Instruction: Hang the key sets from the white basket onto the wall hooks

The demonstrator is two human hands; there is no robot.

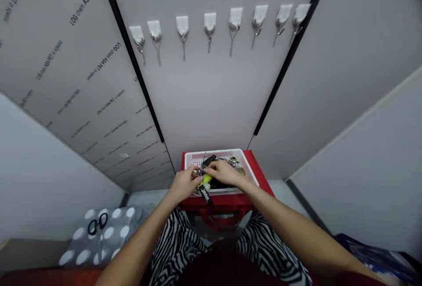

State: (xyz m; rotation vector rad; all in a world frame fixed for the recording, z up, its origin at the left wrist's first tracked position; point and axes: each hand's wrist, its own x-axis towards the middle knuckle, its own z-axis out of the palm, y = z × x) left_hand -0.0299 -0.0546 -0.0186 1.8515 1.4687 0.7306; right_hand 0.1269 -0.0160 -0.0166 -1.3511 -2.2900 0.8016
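Note:
Both my hands are over a white plastic basket (247, 163) that holds several small items. My left hand (185, 184) is closed at the basket's left side, its fingertips on a bunch of keychains. From that bunch hang a bright yellow piece (207, 178) and a black tag with white lettering (205, 194). My right hand (224, 172) pinches at the same bunch from the other side, thumb and fingers close to the left fingertips. The exact ring or key between the fingers is too small to make out. Behind the hands a dark item (209, 160) lies in the basket.
The basket stands on a red box (260, 176) with a red strap handle. Several white adhesive hooks (210, 23) run along the wall above. Lower left, black-handled scissors (98, 223) rest on wrapped bottles with white caps (78, 233). A dark blue bag (379, 255) is at lower right.

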